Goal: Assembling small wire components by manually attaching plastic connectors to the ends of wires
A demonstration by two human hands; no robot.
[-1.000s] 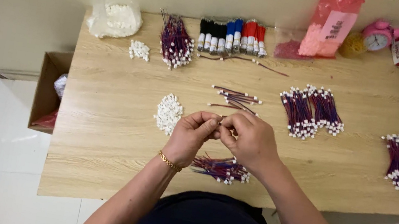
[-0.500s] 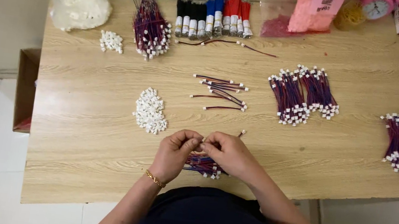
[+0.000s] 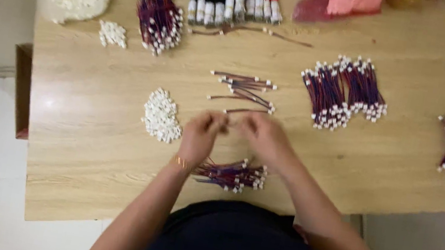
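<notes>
The left hand (image 3: 201,133) and right hand (image 3: 264,137) met fingertip to fingertip above the table (image 3: 83,139); blur hid whether they pinched anything; a wire bundle (image 3: 231,174) lay just nearer the person; white connectors (image 3: 161,115) sat beside the left hand; loose wires (image 3: 243,92) lay just beyond.

bare table (image 3: 83,139) left — connector pile (image 3: 162,114) beside

Blurred fingers (image 3: 221,123); item betw. them unclear
</notes>
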